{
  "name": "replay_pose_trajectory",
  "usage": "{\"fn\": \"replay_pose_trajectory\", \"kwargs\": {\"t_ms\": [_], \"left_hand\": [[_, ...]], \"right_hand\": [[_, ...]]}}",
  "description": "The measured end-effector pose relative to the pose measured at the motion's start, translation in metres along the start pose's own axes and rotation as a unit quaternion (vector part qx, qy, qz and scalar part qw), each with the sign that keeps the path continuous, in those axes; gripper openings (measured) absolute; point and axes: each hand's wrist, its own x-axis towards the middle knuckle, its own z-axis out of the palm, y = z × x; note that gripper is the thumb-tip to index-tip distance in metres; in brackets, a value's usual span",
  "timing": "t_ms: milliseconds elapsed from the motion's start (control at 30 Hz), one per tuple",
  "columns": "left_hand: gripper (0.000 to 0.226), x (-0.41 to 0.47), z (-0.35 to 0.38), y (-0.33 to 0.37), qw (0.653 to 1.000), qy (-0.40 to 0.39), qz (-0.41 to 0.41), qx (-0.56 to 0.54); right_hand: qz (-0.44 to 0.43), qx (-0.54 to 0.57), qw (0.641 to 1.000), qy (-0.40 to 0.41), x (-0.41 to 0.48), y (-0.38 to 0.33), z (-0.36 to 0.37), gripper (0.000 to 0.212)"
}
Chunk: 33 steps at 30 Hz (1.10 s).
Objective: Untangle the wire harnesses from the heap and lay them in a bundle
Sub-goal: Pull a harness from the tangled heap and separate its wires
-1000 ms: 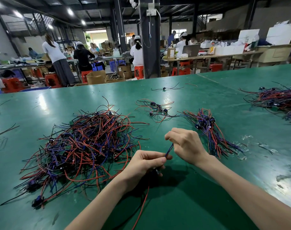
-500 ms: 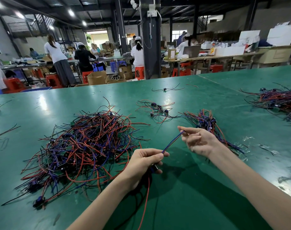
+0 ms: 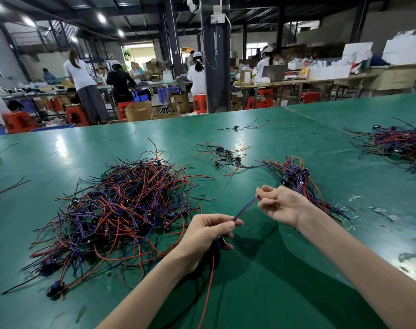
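Head view: left hand (image 3: 209, 231), right hand (image 3: 280, 205) hold harness (image 3: 246, 207).

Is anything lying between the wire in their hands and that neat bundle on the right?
Nothing visible does. The blue wire runs from the left hand to the right hand, and the bundle lies on the green table directly behind the right hand.

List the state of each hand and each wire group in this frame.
left hand: grips the harness near its connector.
right hand: pinches the end of the blue wire.
blue wire: stretched straight between the hands.
heap: tangled, touched by neither hand.
bundle: wires roughly aligned, lying behind the right hand.
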Motion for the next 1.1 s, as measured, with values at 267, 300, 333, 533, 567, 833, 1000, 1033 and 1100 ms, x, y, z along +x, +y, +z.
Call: {"fn": "replay_pose_trajectory", "kwargs": {"t_ms": [267, 300, 333, 533, 567, 833, 1000, 1033, 1100], "left_hand": [[0.016, -0.002, 0.002, 0.001, 1.000, -0.009, 0.002, 0.000], [0.016, -0.003, 0.003, 0.001, 1.000, -0.016, 0.004, -0.003], [0.015, -0.004, 0.004, 0.001, 1.000, -0.024, 0.005, -0.007], [0.021, -0.004, 0.005, 0.003, 0.998, -0.046, -0.003, -0.033], [0.022, -0.004, 0.005, 0.003, 0.998, -0.045, -0.006, -0.033], [0.024, -0.002, 0.002, 0.006, 0.997, -0.039, 0.021, -0.059], [0.025, -0.002, 0.000, 0.006, 0.998, -0.029, 0.023, -0.053], [0.024, -0.001, 0.000, 0.006, 0.998, -0.031, 0.023, -0.053], [0.019, -0.001, 0.000, 0.006, 0.998, -0.038, 0.024, -0.051]], "right_hand": [[-0.108, -0.143, 0.983, 0.033, -0.004, 0.006, 0.005, 0.031], [-0.147, -0.190, 0.970, 0.040, -0.003, 0.008, 0.006, 0.030], [-0.189, -0.239, 0.951, 0.048, -0.003, 0.010, 0.006, 0.030], [-0.422, -0.515, 0.745, 0.042, -0.001, 0.019, 0.002, 0.037], [-0.464, -0.551, 0.693, 0.025, -0.002, 0.022, 0.002, 0.039], [-0.601, -0.717, 0.348, -0.054, -0.009, 0.034, 0.003, 0.030], [-0.607, -0.738, 0.287, -0.069, -0.008, 0.035, 0.002, 0.036], [-0.610, -0.730, 0.303, -0.065, -0.007, 0.035, 0.002, 0.033], [-0.609, -0.677, 0.410, -0.044, -0.005, 0.035, 0.002, 0.026]]}}
